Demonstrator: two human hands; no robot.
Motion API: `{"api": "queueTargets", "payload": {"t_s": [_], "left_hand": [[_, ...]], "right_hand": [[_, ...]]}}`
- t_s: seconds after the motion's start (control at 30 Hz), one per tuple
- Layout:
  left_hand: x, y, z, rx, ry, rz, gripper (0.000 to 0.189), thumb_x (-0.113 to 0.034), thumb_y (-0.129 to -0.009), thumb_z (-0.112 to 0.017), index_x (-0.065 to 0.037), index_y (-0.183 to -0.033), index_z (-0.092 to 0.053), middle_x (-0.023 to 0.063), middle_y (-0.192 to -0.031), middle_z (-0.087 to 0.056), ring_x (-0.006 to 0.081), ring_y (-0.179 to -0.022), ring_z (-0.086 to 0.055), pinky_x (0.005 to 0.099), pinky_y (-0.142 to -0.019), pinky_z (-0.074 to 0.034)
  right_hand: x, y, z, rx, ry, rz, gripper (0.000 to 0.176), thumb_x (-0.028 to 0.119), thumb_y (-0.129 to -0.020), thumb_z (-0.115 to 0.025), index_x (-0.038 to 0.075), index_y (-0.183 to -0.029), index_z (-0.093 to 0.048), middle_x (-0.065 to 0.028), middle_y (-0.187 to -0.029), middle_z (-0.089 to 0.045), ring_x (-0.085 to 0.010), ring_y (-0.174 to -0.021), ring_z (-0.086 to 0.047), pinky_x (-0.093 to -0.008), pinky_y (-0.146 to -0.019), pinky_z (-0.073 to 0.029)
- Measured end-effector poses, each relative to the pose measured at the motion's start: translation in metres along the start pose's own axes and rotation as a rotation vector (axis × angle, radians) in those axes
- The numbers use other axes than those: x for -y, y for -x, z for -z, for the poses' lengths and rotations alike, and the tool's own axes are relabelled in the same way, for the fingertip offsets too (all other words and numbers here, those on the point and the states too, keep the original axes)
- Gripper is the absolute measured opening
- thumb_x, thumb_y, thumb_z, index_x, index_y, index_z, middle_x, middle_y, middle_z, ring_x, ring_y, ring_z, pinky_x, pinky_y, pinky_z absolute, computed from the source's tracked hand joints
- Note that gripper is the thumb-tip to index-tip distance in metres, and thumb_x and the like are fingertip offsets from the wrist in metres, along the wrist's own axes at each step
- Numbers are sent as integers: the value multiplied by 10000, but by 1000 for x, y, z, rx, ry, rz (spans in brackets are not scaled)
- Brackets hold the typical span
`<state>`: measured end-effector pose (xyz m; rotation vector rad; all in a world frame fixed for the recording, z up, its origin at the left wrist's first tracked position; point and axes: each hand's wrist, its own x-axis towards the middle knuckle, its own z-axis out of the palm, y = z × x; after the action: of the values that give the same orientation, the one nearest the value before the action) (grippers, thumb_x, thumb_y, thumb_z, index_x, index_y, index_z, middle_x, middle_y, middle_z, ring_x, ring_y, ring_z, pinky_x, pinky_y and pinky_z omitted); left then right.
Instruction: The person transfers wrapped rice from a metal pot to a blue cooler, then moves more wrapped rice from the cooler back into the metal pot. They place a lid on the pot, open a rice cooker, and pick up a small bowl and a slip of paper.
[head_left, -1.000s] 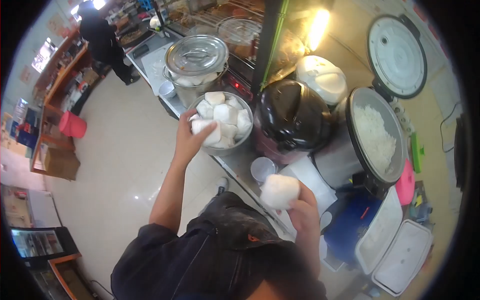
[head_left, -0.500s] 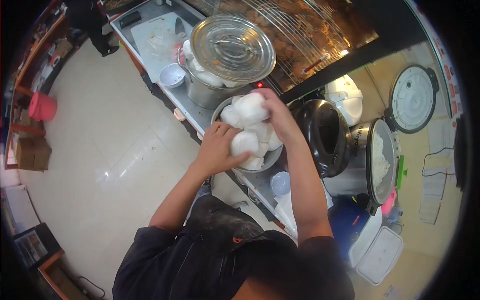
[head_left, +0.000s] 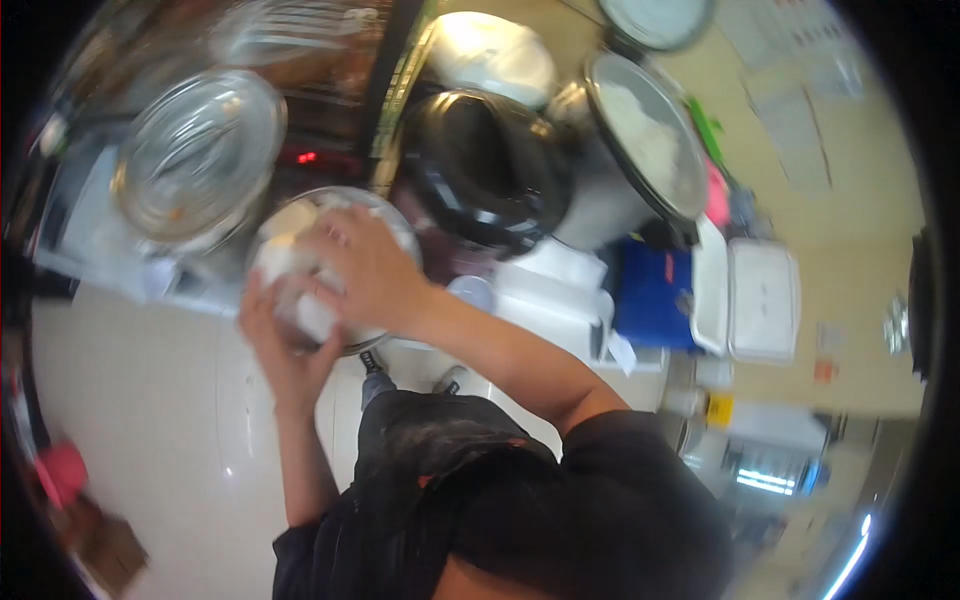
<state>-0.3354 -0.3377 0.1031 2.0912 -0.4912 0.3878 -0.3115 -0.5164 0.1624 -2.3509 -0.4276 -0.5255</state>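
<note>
A metal bowl (head_left: pixel 395 215) piled with white wrapped rice packets (head_left: pixel 290 220) sits on the counter edge. My right hand (head_left: pixel 355 265) lies flat on top of the pile, pressing on the packets. My left hand (head_left: pixel 275 345) cups the near side of the bowl and touches the packets there. The frame is blurred, so whether either hand grips a single packet is unclear.
A large steel pot with a lid (head_left: pixel 200 150) stands left of the bowl. A black rice cooker (head_left: pixel 485 165) and an open cooker full of white rice (head_left: pixel 640 135) stand to the right. A blue box (head_left: pixel 650 295) and white lidded containers (head_left: pixel 762 300) sit lower right.
My right hand carried a white packet from near my body to the bowl and now rests on the pile. The left hand stayed at the bowl. The view swung right.
</note>
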Motion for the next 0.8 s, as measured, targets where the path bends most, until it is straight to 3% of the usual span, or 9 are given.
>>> {"api": "queueTargets", "payload": {"t_s": [0.03, 0.2, 0.23, 0.3, 0.4, 0.47, 0.53, 0.67, 0.8], "left_hand": [[0, 0, 1, -26, -24, -15, 820, -274, -709, -844, -33, -1408, -489, 253, -1536, -372, 424, -1397, -356, 528, -1126, -303], [7, 4, 5, -167, -115, -119, 579, -206, -868, -735, 6, -1365, -527, 253, -1483, -445, 406, -1344, -448, 508, -1110, -345], [19, 5, 3, -246, -48, -76, 475, -198, -973, -622, 22, -1379, -517, 230, -1442, -491, 355, -1315, -491, 479, -1102, -367], [40, 12, 5, -274, 308, 454, 449, -267, -1035, -527, 16, -1384, -531, 181, -1368, -548, 275, -1216, -555, 412, -1043, -419], [48, -10, 15, -74, 426, 777, 467, -379, -1060, -465, -25, -1337, -594, 112, -1190, -632, 166, -911, -595, 284, -762, -481], [45, -30, 18, 80, 269, 771, 455, -369, -1058, -471, -29, -1334, -593, 94, -1128, -656, 150, -852, -591, 268, -729, -473], [74, -38, 14, 124, 263, 795, 403, -307, -1043, -498, -18, -1298, -615, 77, -1028, -692, 157, -815, -610, 283, -752, -491], [81, -52, 10, 283, -110, 332, 304, -114, -1001, -495, 38, -1212, -653, 148, -1048, -717, 207, -952, -648, 344, -861, -503], [87, -42, 11, 190, 57, 350, 293, -62, -1002, -470, 43, -1210, -648, 161, -1065, -717, 198, -990, -653, 337, -885, -501]], "right_hand": [[7, 19, 17, -73, -54, 41, 283, 160, -806, -758, 51, -1044, -651, -135, -1031, -591, -352, -956, -565, -436, -826, -480], [18, 153, 80, 17, -40, -276, 270, 71, -807, -730, 39, -1064, -656, -137, -1007, -611, -337, -940, -593, -398, -820, -502], [16, 176, 87, 36, -13, -340, 262, 63, -814, -722, 38, -1068, -661, -142, -1011, -619, -338, -950, -599, -399, -827, -505], [10, 200, 92, 96, 7, -514, 233, 100, -903, -651, 34, -1126, -641, -161, -945, -634, -345, -915, -633, -412, -817, -516], [-3, 168, 77, 71, -272, -839, 299, 205, -1002, -535, 29, -1241, -569, -195, -890, -653, -376, -878, -664, -447, -803, -521], [-39, 155, 28, 47, -209, -733, 371, 312, -1046, -450, 39, -1294, -488, -231, -844, -672, -410, -821, -685, -479, -763, -530], [-53, 124, 10, 115, -248, -874, 349, 293, -1041, -436, 11, -1245, -469, -274, -844, -676, -455, -815, -677, -530, -757, -527], [-67, 112, -27, -35, -33, -827, 287, 186, -1011, -426, -66, -1144, -465, -332, -801, -652, -507, -750, -644, -598, -721, -507], [-71, 114, -27, -94, -30, -741, 273, 149, -991, -468, -65, -1159, -482, -314, -727, -636, -501, -705, -637, -596, -668, -506]]}}
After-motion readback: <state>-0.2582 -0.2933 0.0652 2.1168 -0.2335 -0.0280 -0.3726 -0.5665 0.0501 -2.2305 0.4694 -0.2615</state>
